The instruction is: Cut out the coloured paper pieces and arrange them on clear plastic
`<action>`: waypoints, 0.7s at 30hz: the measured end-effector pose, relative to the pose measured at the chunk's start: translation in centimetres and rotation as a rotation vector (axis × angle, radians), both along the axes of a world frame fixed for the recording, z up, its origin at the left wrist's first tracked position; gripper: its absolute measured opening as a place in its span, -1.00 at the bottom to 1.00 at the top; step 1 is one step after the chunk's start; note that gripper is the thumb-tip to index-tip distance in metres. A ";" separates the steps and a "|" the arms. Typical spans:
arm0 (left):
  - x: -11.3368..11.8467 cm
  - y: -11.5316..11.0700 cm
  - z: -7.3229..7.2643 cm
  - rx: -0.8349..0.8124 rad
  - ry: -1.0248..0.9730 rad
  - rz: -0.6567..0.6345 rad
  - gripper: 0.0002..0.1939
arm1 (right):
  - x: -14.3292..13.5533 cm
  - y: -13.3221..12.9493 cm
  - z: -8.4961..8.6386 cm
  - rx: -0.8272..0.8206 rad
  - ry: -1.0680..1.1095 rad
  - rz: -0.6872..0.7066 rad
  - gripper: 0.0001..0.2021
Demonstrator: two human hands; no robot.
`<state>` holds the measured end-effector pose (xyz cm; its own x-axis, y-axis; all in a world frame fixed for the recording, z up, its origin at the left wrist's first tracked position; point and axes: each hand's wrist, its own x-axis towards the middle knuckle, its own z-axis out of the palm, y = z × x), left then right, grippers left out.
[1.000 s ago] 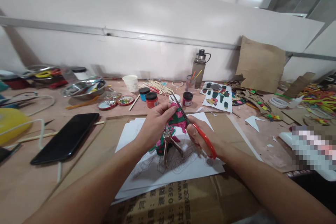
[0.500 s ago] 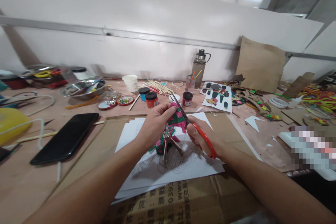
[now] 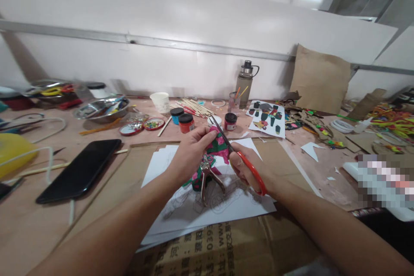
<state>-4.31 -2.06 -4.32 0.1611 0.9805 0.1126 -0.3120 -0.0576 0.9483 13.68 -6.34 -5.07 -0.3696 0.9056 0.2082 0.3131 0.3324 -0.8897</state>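
Between the thumb and fingers of my left hand (image 3: 196,144) is a pink and green painted paper piece (image 3: 220,145). My right hand (image 3: 246,164) is wrapped around the red-handled scissors (image 3: 254,171), whose dark blades point up and left across the paper piece's right side. Below the hands, a metal hole punch (image 3: 207,177) rests with its handles spread. It lies over other pink and green painted pieces (image 3: 196,180), partly hidden by it. Beneath them are white sheets (image 3: 181,220) with pencil drawings.
Cardboard (image 3: 252,241) lies under the sheets. A black phone (image 3: 82,170) is on the left. Paint jars (image 3: 186,123), a paper cup (image 3: 160,102), wooden sticks (image 3: 197,107) and a bottle (image 3: 244,82) stand or lie behind. Painted cutouts (image 3: 267,118) and paper scraps (image 3: 311,150) are on the right.
Hardly anything differs. Both hands keep their hold on the paper piece and scissors, and the whole view has shifted very slightly.
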 end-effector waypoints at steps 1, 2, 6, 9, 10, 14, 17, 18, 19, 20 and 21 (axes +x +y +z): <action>0.0 0.0 0.0 0.001 -0.003 -0.005 -0.71 | 0.0 0.0 0.0 0.013 -0.007 -0.004 -0.54; 0.0 0.0 0.0 0.004 -0.006 -0.011 -0.72 | 0.0 0.0 0.0 0.023 -0.010 -0.008 -0.54; 0.0 0.0 0.0 0.008 -0.014 -0.032 -0.73 | 0.0 0.1 -0.3 0.041 -0.001 -0.020 -0.54; 0.0 -0.1 0.1 0.002 -0.016 -0.031 -0.72 | 0.0 0.2 -0.4 0.051 0.003 -0.011 -0.54; 0.0 -0.1 0.1 0.000 -0.016 -0.028 -0.72 | 0.0 0.2 -0.4 0.050 0.004 -0.009 -0.55; -0.1 -0.1 0.2 -0.004 -0.008 -0.006 -0.71 | 0.1 0.1 -0.2 0.042 0.001 -0.014 -0.55; -0.1 -0.1 0.3 -0.003 -0.008 0.021 -0.70 | 0.2 0.1 -0.2 0.018 -0.011 -0.006 -0.53; -0.1 -0.1 0.3 0.002 -0.009 0.028 -0.70 | 0.2 0.1 -0.3 0.005 -0.013 -0.002 -0.52; -0.1 -0.1 0.3 0.007 -0.010 0.034 -0.69 | 0.2 0.2 -0.4 -0.005 -0.012 -0.001 -0.51; 0.0 -0.1 0.3 0.012 -0.009 0.036 -0.69 | 0.2 0.3 -0.6 -0.016 -0.012 0.002 -0.51; 0.0 -0.1 0.3 0.017 -0.005 0.034 -0.69 | 0.2 0.4 -0.7 -0.023 -0.013 0.004 -0.51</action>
<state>-4.32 -2.17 -3.99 0.1275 0.9833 0.1301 -0.3148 -0.0842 0.9454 13.86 -5.98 -5.78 -0.3755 0.9087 0.1826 0.3234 0.3131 -0.8930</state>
